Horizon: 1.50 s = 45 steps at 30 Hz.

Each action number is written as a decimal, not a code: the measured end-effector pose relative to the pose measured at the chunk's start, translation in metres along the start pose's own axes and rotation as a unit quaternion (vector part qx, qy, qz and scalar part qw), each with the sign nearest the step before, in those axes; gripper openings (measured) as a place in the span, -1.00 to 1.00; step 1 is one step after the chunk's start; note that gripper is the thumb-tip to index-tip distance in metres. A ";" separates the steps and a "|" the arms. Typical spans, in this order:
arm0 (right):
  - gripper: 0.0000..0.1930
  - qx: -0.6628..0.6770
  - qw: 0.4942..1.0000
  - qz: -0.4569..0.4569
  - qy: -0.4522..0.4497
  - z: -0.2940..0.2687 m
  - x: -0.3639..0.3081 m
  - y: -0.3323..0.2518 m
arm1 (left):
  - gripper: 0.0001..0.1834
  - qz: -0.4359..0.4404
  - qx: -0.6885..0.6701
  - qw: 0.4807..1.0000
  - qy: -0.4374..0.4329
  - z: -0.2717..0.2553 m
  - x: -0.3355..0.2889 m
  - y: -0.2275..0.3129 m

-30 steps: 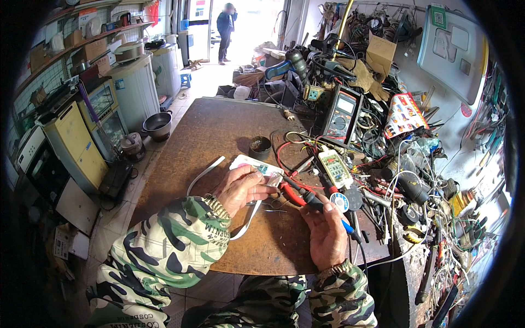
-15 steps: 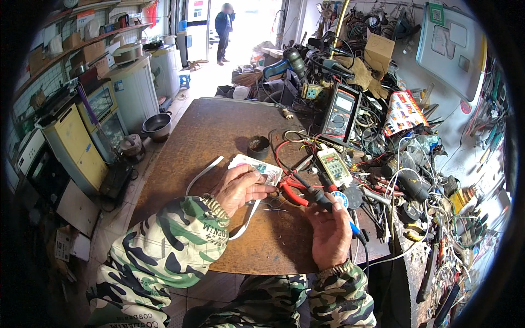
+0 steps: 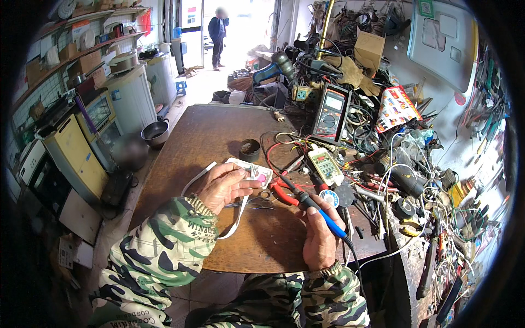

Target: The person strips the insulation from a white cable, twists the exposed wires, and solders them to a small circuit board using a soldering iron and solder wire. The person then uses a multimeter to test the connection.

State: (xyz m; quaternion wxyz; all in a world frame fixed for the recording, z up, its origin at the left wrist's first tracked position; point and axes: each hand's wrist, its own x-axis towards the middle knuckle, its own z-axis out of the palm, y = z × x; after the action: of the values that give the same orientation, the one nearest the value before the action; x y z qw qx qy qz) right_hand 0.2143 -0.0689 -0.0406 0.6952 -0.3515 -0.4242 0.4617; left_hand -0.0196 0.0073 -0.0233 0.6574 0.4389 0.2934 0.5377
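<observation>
My right hand [image 3: 320, 240] holds a soldering iron [image 3: 331, 223] with a blue handle and black grip, tilted with its tip end pointing up and left. Its black cord hangs down beside the wrist. My left hand [image 3: 223, 187] is closed at the near left edge of a small white plastic case [image 3: 266, 174], thumb and fingers over it. Something pink shows inside; the fingers hide part of the case. A flat white cable [image 3: 234, 223] runs below that hand. Red-handled pliers [image 3: 283, 193] lie between the case and the iron.
A black cup [image 3: 249, 150] stands behind the case. Right of the pliers are a blue-and-white round tin [image 3: 327, 197] and a pale handheld meter [image 3: 326, 165]. A multimeter [image 3: 332, 113], tangled cables and tools crowd the right side. A person [image 3: 217, 38] stands at the far doorway.
The soldering iron has been turned in my right hand and now shows its full handle, pointing up-left. My left fingers have shifted, uncovering the pink part. The view has moved slightly.
</observation>
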 end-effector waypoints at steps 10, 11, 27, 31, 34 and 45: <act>-0.63 -0.218 0.974 -0.059 -0.020 0.002 -0.011 -0.012 | -0.76 0.029 -0.016 0.999 -0.004 -0.011 0.002 0.003; -0.65 -0.228 0.972 -0.061 -0.014 0.004 -0.013 -0.013 | -0.76 0.030 -0.015 0.999 -0.004 -0.011 0.001 0.003; -0.64 -0.267 0.957 -0.104 -0.039 0.003 -0.013 -0.010 | -0.75 0.020 0.010 1.000 -0.006 -0.007 0.000 0.006; -0.64 -0.277 0.951 -0.130 -0.042 0.003 -0.011 -0.008 | -0.79 0.019 0.017 1.000 -0.004 -0.006 0.000 0.007; -0.65 -0.287 0.951 -0.109 -0.039 0.004 -0.012 -0.011 | -0.83 0.016 0.017 1.000 -0.007 -0.008 0.003 0.005; -0.65 -0.286 0.950 -0.117 -0.045 0.006 -0.013 -0.010 | -0.75 0.035 0.107 0.993 0.045 -0.011 -0.003 0.004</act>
State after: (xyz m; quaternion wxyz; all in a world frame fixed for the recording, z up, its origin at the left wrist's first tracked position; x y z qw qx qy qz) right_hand 0.2091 -0.0843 -0.0326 0.5946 -0.4629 -0.6074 0.2516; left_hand -0.0314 0.0073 -0.0253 0.5735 0.4920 0.3635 0.5449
